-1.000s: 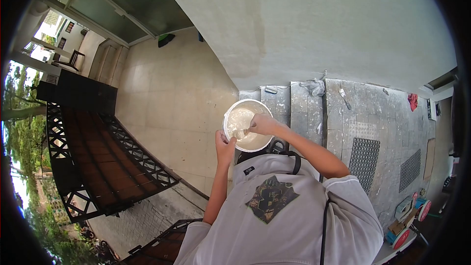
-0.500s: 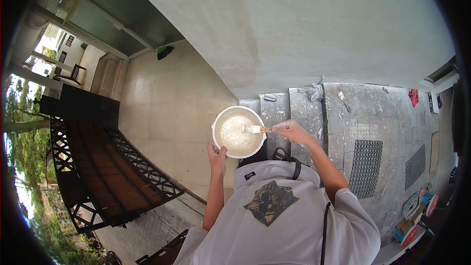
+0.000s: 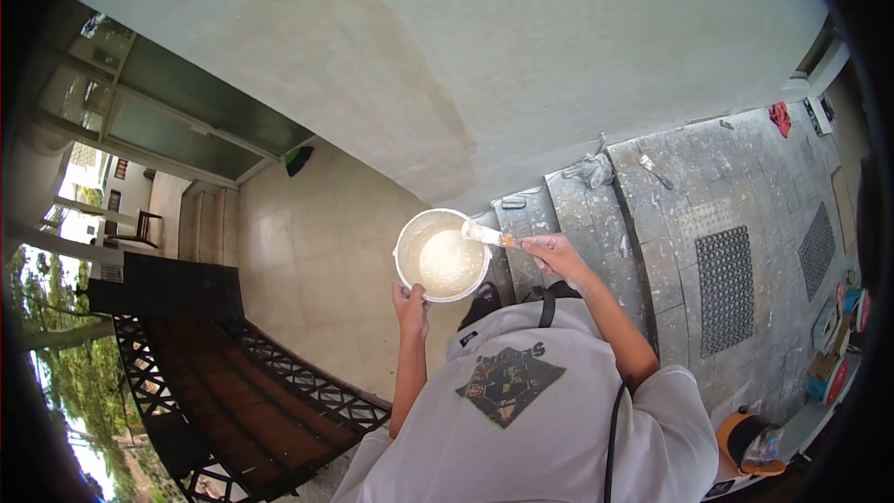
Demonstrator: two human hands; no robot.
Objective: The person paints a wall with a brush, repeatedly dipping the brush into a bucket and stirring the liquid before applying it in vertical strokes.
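White bucket (image 3: pixel 406 250) of pale liquid (image 3: pixel 449 263) held near rim by left hand (image 3: pixel 411 305), out before grey shirt (image 3: pixel 577 401); coated brush (image 3: pixel 480 234) gripped by handle in right hand (image 3: pixel 551 254), head overlapping bucket's right edge, contact unclear; crumpled plastic (image 3: pixel 589 170) seen on steps (image 3: pixel 584 211) beside wall (image 3: pixel 559 47)

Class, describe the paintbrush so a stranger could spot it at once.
Below the pale wall, find the round white bucket holding cream-coloured liquid. The paintbrush crosses its edge, gripped in the person's right hand. Unlike the tool lying on grey paving, this orange-handled one is hand-held.
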